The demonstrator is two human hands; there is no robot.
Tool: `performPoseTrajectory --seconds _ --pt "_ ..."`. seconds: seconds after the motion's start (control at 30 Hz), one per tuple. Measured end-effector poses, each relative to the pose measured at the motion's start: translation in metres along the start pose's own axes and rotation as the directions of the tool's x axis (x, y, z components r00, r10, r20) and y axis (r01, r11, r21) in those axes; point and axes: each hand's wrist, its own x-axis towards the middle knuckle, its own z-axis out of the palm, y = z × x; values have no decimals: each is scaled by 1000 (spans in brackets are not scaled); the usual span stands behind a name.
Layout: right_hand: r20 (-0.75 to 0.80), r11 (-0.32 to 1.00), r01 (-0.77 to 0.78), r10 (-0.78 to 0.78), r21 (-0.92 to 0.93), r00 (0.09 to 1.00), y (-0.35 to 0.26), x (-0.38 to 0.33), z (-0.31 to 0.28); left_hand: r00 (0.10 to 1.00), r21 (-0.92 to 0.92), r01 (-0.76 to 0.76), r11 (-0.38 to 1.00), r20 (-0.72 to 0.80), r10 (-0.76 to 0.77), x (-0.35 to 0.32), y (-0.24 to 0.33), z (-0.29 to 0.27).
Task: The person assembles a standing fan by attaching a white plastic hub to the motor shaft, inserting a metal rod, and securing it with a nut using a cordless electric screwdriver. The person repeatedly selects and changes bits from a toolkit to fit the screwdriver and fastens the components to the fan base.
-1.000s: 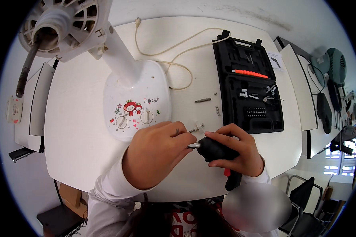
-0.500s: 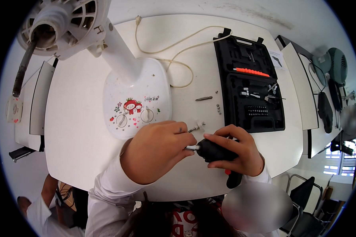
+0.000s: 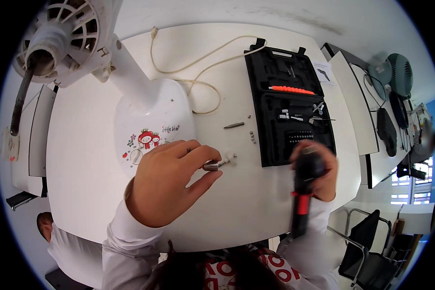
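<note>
Nearer the case [image 3: 270, 151] now, the screwdriver [image 3: 306, 170]

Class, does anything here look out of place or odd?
The fan shows no blades, and its bare shaft looks dark and rusty, at upper left. A bit and small metal pieces lie loose on the table, outside the case.

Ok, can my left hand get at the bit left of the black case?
Probably yes: the bit lies just beyond your left hand, and nothing seems to stand between them. But it holds a silver piece, which may need setting down first.
</note>
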Motion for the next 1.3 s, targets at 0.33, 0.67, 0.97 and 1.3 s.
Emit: performPoseTrajectory --seconds 0.33,0.67,0.97,1.3 --pt "-134 -127 144 85 981 987 23 -13 -75 993 -37 -85 996 83 88 9 -10 41" --pt "-465 210 448 35 869 885 29 -37 -107 990 105 -133 986 62 127 88 8 94" --pt "-256 -22 255 -108 967 961 28 -35 -108 990 374 -10 927 131 -42 158 -5 152" --pt "-366 157 378 -100 912 925 33 -38 -110 995 505 -69 860 99 21 166 -3 161"
